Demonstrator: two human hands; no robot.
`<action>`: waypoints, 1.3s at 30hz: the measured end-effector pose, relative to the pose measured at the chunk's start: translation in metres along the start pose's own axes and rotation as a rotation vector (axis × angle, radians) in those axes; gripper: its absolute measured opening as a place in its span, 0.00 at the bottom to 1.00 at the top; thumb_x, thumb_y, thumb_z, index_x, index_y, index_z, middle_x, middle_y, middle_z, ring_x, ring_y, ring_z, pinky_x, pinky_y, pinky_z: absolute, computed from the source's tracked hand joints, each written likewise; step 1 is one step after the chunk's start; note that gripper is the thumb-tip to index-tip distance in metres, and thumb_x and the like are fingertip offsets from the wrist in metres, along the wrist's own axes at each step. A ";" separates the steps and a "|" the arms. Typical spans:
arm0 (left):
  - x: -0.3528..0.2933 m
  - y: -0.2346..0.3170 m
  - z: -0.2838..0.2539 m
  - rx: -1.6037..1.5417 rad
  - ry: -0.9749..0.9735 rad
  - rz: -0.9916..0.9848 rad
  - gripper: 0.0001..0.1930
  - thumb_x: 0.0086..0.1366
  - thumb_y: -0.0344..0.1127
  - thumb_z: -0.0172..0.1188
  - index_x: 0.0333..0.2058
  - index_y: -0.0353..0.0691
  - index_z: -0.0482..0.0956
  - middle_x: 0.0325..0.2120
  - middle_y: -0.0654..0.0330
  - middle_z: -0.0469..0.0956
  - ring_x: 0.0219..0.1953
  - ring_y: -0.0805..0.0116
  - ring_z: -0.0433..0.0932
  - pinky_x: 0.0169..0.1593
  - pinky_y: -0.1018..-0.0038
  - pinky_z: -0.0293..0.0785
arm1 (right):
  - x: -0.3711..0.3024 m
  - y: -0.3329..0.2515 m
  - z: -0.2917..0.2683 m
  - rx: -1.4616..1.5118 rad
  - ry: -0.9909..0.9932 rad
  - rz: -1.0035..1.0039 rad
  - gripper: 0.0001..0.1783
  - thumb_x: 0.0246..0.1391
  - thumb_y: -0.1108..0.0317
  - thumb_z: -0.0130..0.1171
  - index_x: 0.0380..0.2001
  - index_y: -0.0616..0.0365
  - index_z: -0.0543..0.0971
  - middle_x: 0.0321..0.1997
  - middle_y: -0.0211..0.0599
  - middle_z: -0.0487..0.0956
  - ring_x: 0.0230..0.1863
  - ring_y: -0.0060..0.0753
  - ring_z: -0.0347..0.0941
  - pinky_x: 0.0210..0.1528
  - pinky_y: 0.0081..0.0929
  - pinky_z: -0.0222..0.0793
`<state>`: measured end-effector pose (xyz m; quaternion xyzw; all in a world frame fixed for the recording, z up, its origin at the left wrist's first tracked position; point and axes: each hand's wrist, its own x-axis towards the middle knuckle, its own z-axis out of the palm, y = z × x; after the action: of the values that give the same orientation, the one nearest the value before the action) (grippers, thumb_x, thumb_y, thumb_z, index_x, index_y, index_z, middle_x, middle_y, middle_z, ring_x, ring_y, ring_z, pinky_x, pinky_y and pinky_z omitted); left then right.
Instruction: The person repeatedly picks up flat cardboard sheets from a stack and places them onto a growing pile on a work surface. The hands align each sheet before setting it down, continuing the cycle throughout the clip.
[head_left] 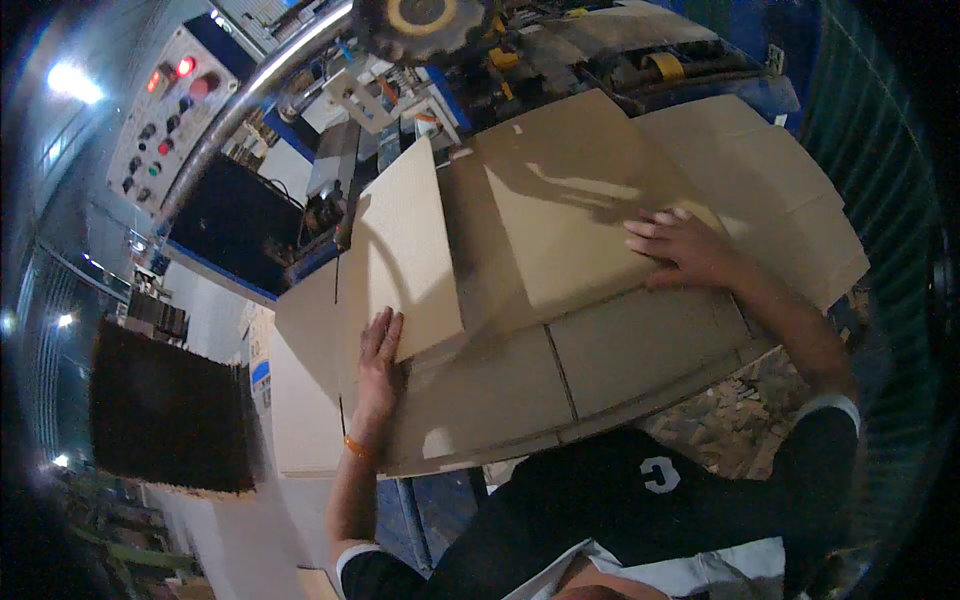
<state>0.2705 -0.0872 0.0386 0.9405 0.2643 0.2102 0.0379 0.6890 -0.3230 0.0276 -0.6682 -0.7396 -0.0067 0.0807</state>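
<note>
A brown cardboard sheet lies in front of me on a layer of larger cardboard. Its left part is a lighter flap that looks folded up and over, with a darker strip between it and the rest. My left hand rests at the flap's near left corner, fingers stretched out along its edge; the thumb is hard to make out. Toward the sheet's right side, my right hand lies flat on the cardboard, fingers spread. Neither hand visibly grips anything.
Machine parts with a dark toothed wheel stand beyond the cardboard. A control panel with lit red lamps and a metal rail are at far left. Below right, cardboard scraps litter the floor. A dark stack stands left.
</note>
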 end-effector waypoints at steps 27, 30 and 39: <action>-0.152 -0.101 -0.043 0.163 0.276 -1.329 0.28 0.58 0.47 0.56 0.47 0.25 0.70 0.47 0.43 0.70 0.47 0.50 0.70 0.52 0.61 0.64 | -0.181 0.030 -0.045 -0.069 0.238 0.575 0.30 0.51 0.62 0.54 0.58 0.59 0.62 0.64 0.49 0.55 0.65 0.48 0.51 0.63 0.42 0.51; -0.199 -0.111 -0.048 -0.288 0.404 -1.075 0.28 0.61 0.47 0.53 0.51 0.29 0.67 0.52 0.48 0.66 0.54 0.58 0.64 0.56 0.64 0.58 | -0.196 0.009 -0.010 -0.081 0.667 0.991 0.29 0.54 0.65 0.50 0.59 0.60 0.61 0.65 0.48 0.54 0.66 0.47 0.49 0.63 0.43 0.51; -0.179 -0.117 -0.044 -0.296 0.752 -1.269 0.23 0.57 0.46 0.56 0.40 0.29 0.71 0.31 0.54 0.69 0.35 0.60 0.69 0.43 0.61 0.68 | -0.204 -0.003 0.059 -0.158 0.790 1.220 0.31 0.57 0.65 0.47 0.61 0.63 0.54 0.68 0.46 0.49 0.69 0.48 0.38 0.67 0.42 0.37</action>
<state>0.0578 -0.0808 -0.0101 0.4576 0.7198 0.4882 0.1848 0.6985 -0.5176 -0.0560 -0.9129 -0.1486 -0.2545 0.2823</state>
